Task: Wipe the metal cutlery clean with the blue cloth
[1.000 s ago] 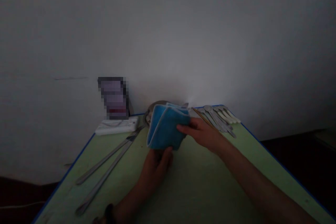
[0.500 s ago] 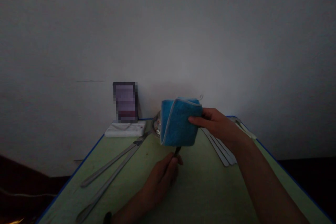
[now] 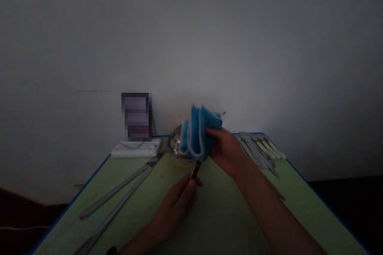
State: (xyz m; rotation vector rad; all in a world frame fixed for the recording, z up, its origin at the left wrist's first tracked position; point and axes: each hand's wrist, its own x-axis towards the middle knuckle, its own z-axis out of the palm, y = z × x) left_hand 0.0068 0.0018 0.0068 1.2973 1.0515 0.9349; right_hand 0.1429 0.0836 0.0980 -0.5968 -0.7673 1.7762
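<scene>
My right hand [image 3: 225, 152] is closed on a folded blue cloth [image 3: 198, 136], held above the far middle of a green table [image 3: 227, 215]. Below the cloth, my left hand [image 3: 178, 203] pinches the handle of a thin dark utensil [image 3: 195, 169] whose upper end goes into the cloth and is hidden there. A shiny metal bowl-shaped ladle head [image 3: 176, 146] lies just behind the cloth.
Two long metal utensils [image 3: 119, 191] lie diagonally on the left of the table. Several spoons with pale handles [image 3: 260, 147] are lined up at the far right. A white flat box [image 3: 136, 148] and a blurred upright card [image 3: 136, 116] stand against the wall.
The cloth has turned from flat-on to edge-on and closed round the utensil's upper end. My right hand has shifted left and a little down. My left hand stays on the handle.
</scene>
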